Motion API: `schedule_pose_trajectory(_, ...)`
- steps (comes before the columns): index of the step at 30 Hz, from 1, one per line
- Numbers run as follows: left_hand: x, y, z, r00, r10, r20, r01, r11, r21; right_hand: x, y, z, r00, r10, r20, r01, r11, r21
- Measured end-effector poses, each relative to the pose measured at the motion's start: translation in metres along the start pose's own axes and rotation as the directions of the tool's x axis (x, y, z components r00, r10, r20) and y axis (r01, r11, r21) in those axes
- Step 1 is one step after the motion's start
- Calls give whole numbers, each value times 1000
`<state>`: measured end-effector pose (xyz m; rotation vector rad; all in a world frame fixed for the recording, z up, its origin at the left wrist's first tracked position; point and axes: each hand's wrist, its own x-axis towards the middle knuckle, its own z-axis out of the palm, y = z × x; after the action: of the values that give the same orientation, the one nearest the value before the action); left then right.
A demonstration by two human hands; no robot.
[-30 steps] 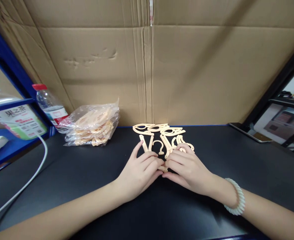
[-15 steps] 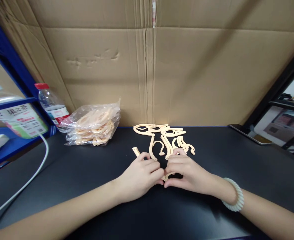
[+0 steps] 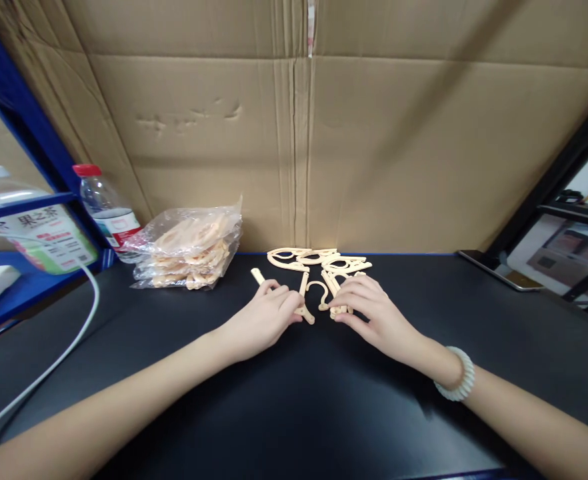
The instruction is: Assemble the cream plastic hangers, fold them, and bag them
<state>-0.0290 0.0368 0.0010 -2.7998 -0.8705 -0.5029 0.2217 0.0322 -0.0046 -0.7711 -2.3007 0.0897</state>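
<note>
My left hand [image 3: 261, 320] is closed on a cream plastic hanger arm [image 3: 258, 276], whose far end sticks out beyond the fingers. Another cream arm piece [image 3: 304, 285] lies right by those fingertips, partly covered. My right hand [image 3: 374, 313] curls over the small pile on the right, thumb and fingers closed around a cream hanger part [image 3: 341, 310] whose shape is mostly hidden. Between the hands lies a loose hanger hook [image 3: 319, 288]. Farther back are several folded cream hangers [image 3: 288, 259] on the black table [image 3: 294, 413].
A clear bag of cream hanger parts [image 3: 189, 250] sits at back left, near a red-capped bottle [image 3: 111, 213] and a larger white-capped bottle [image 3: 49, 233]. A white cable [image 3: 77, 340] crosses the left side. A flat dark device [image 3: 499, 270] lies at the right; cardboard [image 3: 214, 133] stands behind.
My hands have drawn apart and moved forward. The left has carried its hanger arm left and away; the right has shifted to the pile of parts.
</note>
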Motion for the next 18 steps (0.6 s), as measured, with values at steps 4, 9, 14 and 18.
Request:
schedule_pose_trajectory(4,-1,-5,3,999,0,33,1,999,-41,1,3,6,1000,14,10,-14,999,-49)
schedule_pose_trajectory(9,-2,-2,2,999,-3,52,15,974,-224,7,8,18,1000,3,19,-1,995,-99)
schedule_pose_trajectory(14,-2,6,2,1000,3,-13,-7,947,-321,12,6,27,998,-22,60,33,983,-178)
schedule_pose_trajectory(18,-1,12,9,985,-107,-132,70,964,-255,14,9,11,997,16,79,-1,982,-189)
